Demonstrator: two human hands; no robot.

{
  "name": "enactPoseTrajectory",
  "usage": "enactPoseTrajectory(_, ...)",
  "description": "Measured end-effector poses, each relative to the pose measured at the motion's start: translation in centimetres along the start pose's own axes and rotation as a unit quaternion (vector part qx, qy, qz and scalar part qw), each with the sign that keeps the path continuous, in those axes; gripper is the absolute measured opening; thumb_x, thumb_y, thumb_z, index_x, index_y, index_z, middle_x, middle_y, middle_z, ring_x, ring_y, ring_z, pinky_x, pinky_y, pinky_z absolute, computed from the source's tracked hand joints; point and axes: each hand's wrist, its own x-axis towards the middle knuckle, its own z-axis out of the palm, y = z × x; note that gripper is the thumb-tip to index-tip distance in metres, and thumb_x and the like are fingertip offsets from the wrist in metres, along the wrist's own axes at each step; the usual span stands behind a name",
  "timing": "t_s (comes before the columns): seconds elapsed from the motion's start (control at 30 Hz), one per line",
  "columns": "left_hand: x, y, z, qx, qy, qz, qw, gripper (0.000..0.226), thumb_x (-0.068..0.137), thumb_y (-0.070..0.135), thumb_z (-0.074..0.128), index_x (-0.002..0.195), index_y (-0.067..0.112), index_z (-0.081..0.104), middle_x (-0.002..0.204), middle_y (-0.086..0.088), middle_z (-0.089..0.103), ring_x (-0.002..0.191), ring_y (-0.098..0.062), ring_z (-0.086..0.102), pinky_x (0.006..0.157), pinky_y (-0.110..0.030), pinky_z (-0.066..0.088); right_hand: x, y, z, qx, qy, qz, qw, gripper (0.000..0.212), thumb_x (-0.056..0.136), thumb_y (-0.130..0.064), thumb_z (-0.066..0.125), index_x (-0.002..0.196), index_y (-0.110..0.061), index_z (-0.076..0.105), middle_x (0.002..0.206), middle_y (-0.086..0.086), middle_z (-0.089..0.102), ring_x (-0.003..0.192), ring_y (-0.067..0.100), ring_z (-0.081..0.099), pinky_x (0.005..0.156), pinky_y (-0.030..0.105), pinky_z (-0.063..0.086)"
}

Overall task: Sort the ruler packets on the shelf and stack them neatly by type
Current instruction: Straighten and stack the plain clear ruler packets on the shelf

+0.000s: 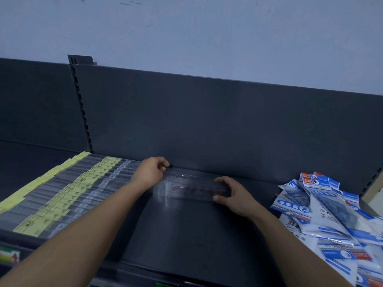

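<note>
Left hand (150, 172) and right hand (232, 193) pinch opposite ends of the clear ruler packet (192, 188) between them; looks light, stiff, slippery, so end grips suit it.

Between the left hand (150, 172) and the right hand (234, 195), the clear packet (192, 187) is transparent with dark reddish marks. Left of the left hand the rowed packets (68, 195) carry pale yellow labels with black print; right of the right hand the heaped packets (331, 214) are white and blue with red patches. The shelf (186, 235) beneath is dark grey.
</note>
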Motion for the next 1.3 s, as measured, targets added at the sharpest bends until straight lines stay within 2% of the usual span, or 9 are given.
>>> enactPoseTrajectory(0.1,-0.3,0.3,-0.5,0.134,0.058,0.022,0.989,0.022,0.092,0.015,0.053,0.102,0.026,0.068,0.115,0.004,0.066,0.114,-0.020,0.054,0.095,-0.034,0.041,0.0,0.0,0.0,0.003,0.006,-0.002,1.000,0.040,0.081,-0.017,0.073,0.115,-0.028,0.056,0.117,-0.005,0.057,0.108,0.013,0.055,0.100,0.030,0.043)
enactPoseTrajectory(0.17,-1.2,1.1,-0.6,0.195,0.062,0.100,0.974,0.030,0.092,0.046,0.050,0.115,0.032,0.065,0.125,0.012,0.058,0.127,-0.015,0.040,0.099,-0.036,0.025,0.0,-0.1,-0.1,0.006,0.003,-0.001,1.000,0.040,0.081,-0.016,0.073,0.116,-0.027,0.056,0.117,-0.005,0.057,0.107,0.012,0.056,0.097,0.027,0.043)
enactPoseTrajectory(0.23,-2.2,2.1,-0.6,0.206,-0.062,0.140,0.967,0.082,0.071,0.084,0.036,0.132,0.032,0.054,0.136,0.012,0.051,0.135,-0.011,0.033,0.108,-0.041,0.012,-0.1,-0.2,-0.1,0.006,0.000,0.000,1.000,0.040,0.082,-0.016,0.072,0.117,-0.026,0.056,0.117,-0.005,0.057,0.107,0.011,0.055,0.096,0.025,0.043)
enactPoseTrajectory(0.3,-2.7,2.0,-0.2,0.300,-0.151,0.153,0.929,0.114,0.054,0.096,0.034,0.145,0.029,0.036,0.143,0.007,0.044,0.136,-0.013,0.032,0.114,-0.046,0.008,-0.1,-0.1,0.0,0.003,0.008,-0.002,1.000,0.041,0.082,-0.016,0.073,0.118,-0.026,0.056,0.118,-0.005,0.057,0.109,0.012,0.055,0.096,0.024,0.042)
enactPoseTrajectory(0.5,-2.2,1.4,0.0,0.301,-0.105,0.181,0.931,0.063,0.083,0.068,0.052,0.131,0.028,0.047,0.120,0.008,0.054,0.121,-0.013,0.046,0.094,-0.033,0.022,-0.6,-0.1,0.0,0.027,0.050,0.005,0.998,0.052,0.083,-0.016,0.073,0.128,-0.028,0.051,0.127,-0.006,0.050,0.118,0.008,0.047,0.097,0.018,0.033)
enactPoseTrajectory(0.63,-2.4,1.0,0.7,0.314,-0.150,0.158,0.924,0.075,0.088,0.065,0.045,0.150,0.029,0.022,0.142,0.002,0.037,0.136,-0.018,0.030,0.110,-0.047,0.020,-0.9,0.2,0.3,0.016,0.032,0.030,0.999,0.073,0.088,-0.011,0.065,0.150,-0.019,0.028,0.149,0.001,0.031,0.135,0.012,0.033,0.103,0.015,0.023)
enactPoseTrajectory(0.83,-2.2,0.9,1.2,0.252,-0.177,0.159,0.938,0.079,0.094,0.053,0.047,0.154,0.016,0.011,0.151,-0.007,0.029,0.140,-0.027,0.025,0.115,-0.040,0.025,-0.8,0.0,0.7,0.052,0.014,0.063,0.997,0.079,0.091,0.003,0.046,0.155,-0.017,0.005,0.162,-0.003,0.000,0.148,0.013,0.008,0.112,0.017,0.009)
enactPoseTrajectory(1.13,-2.6,1.3,1.3,0.299,-0.154,0.162,0.928,0.065,0.098,0.045,0.044,0.151,0.016,0.020,0.140,-0.004,0.038,0.132,-0.025,0.035,0.108,-0.041,0.032,-0.7,0.0,0.6,-0.069,-0.035,0.029,0.997,0.069,0.101,-0.021,0.043,0.155,-0.015,0.001,0.158,-0.004,-0.001,0.144,0.013,0.016,0.106,0.013,0.012)
enactPoseTrajectory(1.3,-2.0,1.2,1.2,0.274,-0.143,0.149,0.939,0.062,0.096,0.044,0.048,0.148,0.017,0.029,0.137,-0.001,0.041,0.132,-0.022,0.037,0.106,-0.040,0.032,-0.7,-0.3,0.7,-0.013,0.083,0.021,0.996,0.059,0.093,-0.016,0.061,0.145,-0.017,0.032,0.145,0.002,0.030,0.127,0.013,0.037,0.100,0.015,0.024)
